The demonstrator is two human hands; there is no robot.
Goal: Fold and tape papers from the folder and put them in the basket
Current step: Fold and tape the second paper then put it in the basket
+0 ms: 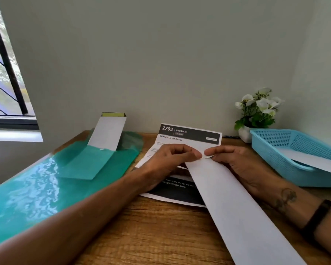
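Observation:
A long folded white paper strip [231,203] runs from the middle of the table toward me at the lower right. My left hand [168,161] and my right hand [235,159] meet at its far end, both pinching the paper's tip. Whether a piece of tape sits between the fingers I cannot tell. Under the strip lies a printed sheet [189,135] headed "2703 BEDROOM". A green translucent folder [33,192] lies open on the left. The blue mesh basket [271,150] stands at the right with a white paper [313,159] inside.
A white box [108,132] leans upright on the folder's far end. A small pot of white flowers [256,111] stands by the wall behind the basket. The wooden table [151,232] meets the wall; a window is at the far left.

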